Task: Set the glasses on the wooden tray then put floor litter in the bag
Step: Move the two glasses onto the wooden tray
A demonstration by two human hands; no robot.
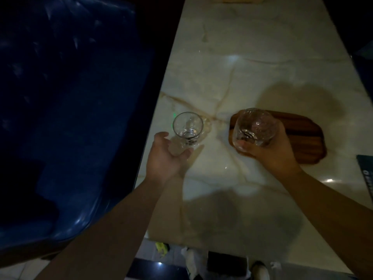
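Observation:
A clear drinking glass (188,128) stands upright on the marble table near its left edge. My left hand (166,156) is open just below it, fingers curled around its base without closing on it. My right hand (270,152) grips a second clear glass (255,129), tilted, over the left end of the dark wooden tray (302,138). The tray lies flat on the table's right half. On the floor below the table's near edge lie a yellow scrap (161,247) and crumpled white paper (190,257).
A shiny blue sofa (70,118) fills the left side, close to the marble table (242,67). A dark mat with white lettering (366,174) lies at the right edge. A dark box (226,261) and a shoe (260,269) show at floor level.

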